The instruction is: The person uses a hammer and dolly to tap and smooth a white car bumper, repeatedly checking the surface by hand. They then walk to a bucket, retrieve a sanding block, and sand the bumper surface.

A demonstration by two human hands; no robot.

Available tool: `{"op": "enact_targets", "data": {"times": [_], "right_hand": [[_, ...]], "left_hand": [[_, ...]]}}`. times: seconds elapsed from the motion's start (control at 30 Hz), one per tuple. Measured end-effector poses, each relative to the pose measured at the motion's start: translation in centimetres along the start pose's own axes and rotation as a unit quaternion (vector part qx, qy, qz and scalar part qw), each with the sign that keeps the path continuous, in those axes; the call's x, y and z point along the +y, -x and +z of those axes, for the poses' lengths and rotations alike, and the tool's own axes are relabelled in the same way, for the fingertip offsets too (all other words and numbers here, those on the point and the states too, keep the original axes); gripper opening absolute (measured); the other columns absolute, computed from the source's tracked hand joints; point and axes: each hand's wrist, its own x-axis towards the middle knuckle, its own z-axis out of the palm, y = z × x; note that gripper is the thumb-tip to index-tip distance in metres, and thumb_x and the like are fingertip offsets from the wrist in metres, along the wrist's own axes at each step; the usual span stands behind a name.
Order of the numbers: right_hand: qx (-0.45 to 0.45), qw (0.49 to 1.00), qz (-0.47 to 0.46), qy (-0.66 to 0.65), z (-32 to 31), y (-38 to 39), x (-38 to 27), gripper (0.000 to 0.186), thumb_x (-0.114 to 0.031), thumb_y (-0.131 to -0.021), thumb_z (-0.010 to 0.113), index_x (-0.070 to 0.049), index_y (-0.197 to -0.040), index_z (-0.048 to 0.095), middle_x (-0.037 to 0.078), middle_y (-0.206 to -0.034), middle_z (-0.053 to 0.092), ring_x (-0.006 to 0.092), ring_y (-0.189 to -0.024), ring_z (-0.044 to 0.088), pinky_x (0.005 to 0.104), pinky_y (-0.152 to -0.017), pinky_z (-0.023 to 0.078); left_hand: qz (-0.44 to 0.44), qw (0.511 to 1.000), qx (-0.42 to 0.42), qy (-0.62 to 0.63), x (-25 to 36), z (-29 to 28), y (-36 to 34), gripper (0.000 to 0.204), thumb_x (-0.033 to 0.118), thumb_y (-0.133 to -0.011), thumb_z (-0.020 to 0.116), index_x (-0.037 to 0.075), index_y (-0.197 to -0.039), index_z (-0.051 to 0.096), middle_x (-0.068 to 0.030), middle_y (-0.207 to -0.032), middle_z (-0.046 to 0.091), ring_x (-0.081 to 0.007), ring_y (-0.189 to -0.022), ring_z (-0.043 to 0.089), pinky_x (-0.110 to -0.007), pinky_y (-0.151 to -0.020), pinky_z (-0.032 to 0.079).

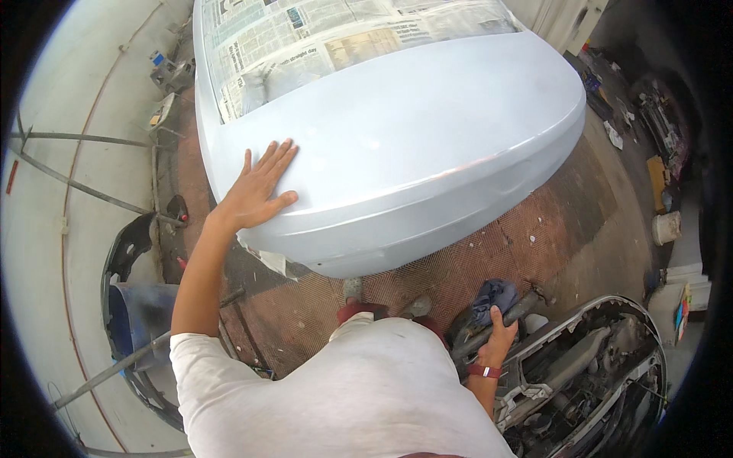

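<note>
My left hand (262,185) lies flat with its fingers spread on the pale grey-white rear or front panel of a car body (397,130), near the panel's left edge. Over the car's window, newspaper sheets (305,57) are spread as masking. Low on the right, my right hand (498,338) is closed around a dark grey, tube-like thing (522,307); its exact kind is not plain. A crumpled dark blue cloth (493,296) shows just beyond that hand, and I cannot tell whether the fingers touch it. A red band circles my right wrist.
A car front end with exposed parts (595,366) is close on my right. To my left stand a dark bumper (114,259), a blue drum (141,320) and metal poles (114,374) along the wall. A white bucket (666,227) and loose parts line the far right.
</note>
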Motion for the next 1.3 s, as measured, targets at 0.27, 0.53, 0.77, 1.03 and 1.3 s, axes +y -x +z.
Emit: {"op": "enact_targets", "data": {"times": [0.27, 0.53, 0.77, 1.03, 1.3], "right_hand": [[0.002, 0.999, 0.029, -0.025, 7.1, 6.4, 1.5, 0.057, -0.008, -0.09, 0.081, 0.002, -0.14, 0.057, 0.011, -0.131, 0.066, 0.0249, -0.116, 0.064, 0.0383, -0.105, 0.049], [0.08, 0.997, 0.007, 0.018, 13.0, 11.9, 2.9, 0.054, -0.009, -0.092, 0.08, 0.003, -0.139, 0.057, 0.013, -0.132, 0.066, 0.026, -0.115, 0.066, 0.0386, -0.101, 0.052], [0.149, 0.988, 0.004, 0.027, 13.6, 13.8, 4.7, 0.062, -0.012, -0.089, 0.083, 0.004, -0.141, 0.053, 0.014, -0.132, 0.065, 0.0269, -0.116, 0.066, 0.0384, -0.101, 0.052], [0.163, 0.987, -0.006, 0.015, 13.7, 16.3, 5.3, 0.064, -0.013, -0.088, 0.084, 0.002, -0.142, 0.054, 0.014, -0.132, 0.065, 0.0262, -0.115, 0.066, 0.0387, -0.101, 0.053], [0.183, 0.982, 0.009, 0.034, 14.0, 17.0, 4.4, 0.065, -0.015, -0.088, 0.083, 0.003, -0.143, 0.053, 0.016, -0.135, 0.064, 0.0276, -0.117, 0.065, 0.0395, -0.103, 0.051]], "left_hand": [[0.138, 0.99, 0.032, -0.008, -2.1, 0.3, -9.0, 0.101, 0.08, -0.096, 0.04, 0.013, -0.169, 0.02, -0.0101, -0.175, 0.021, -0.0335, -0.162, 0.015, -0.061, -0.131, 0.003], [0.205, 0.978, 0.033, 0.006, -5.9, 0.5, -6.2, 0.114, 0.09, -0.089, 0.038, 0.01, -0.168, 0.022, -0.0129, -0.174, 0.023, -0.0342, -0.162, 0.016, -0.064, -0.129, 0.004], [0.323, 0.945, -0.023, 0.045, -6.6, -0.7, -0.5, 0.124, 0.093, -0.081, 0.046, 0.007, -0.168, 0.022, -0.0142, -0.174, 0.024, -0.0362, -0.161, 0.02, -0.067, -0.128, 0.006], [0.419, 0.905, 0.058, 0.045, 1.5, 0.6, -10.0, 0.117, 0.09, -0.09, 0.037, 0.001, -0.166, 0.023, -0.0174, -0.172, 0.026, -0.0351, -0.161, 0.019, -0.063, -0.13, 0.008], [0.41, 0.909, 0.057, 0.042, 6.7, 1.0, -15.4, 0.113, 0.086, -0.094, 0.038, 0.0, -0.165, 0.022, -0.0181, -0.173, 0.023, -0.0345, -0.161, 0.017, -0.06, -0.13, 0.008]]}}
